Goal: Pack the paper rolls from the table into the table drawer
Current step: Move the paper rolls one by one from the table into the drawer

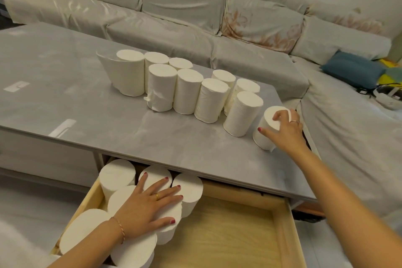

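Several white paper rolls (187,91) stand upright in a cluster on the grey table (65,85). At the table's right end my right hand (287,130) is closed around the top of one tilted paper roll (264,135). Below the table edge the wooden drawer (235,230) is pulled out. Several paper rolls (117,175) stand packed in its left part. My left hand (148,204) lies flat on top of those rolls, fingers spread, gripping nothing.
The drawer's right half shows bare wood floor. A light sofa (174,11) wraps behind and to the right of the table, with a blue cushion (352,69) and a white headset (389,95) on it. Pale floor lies at the lower left.
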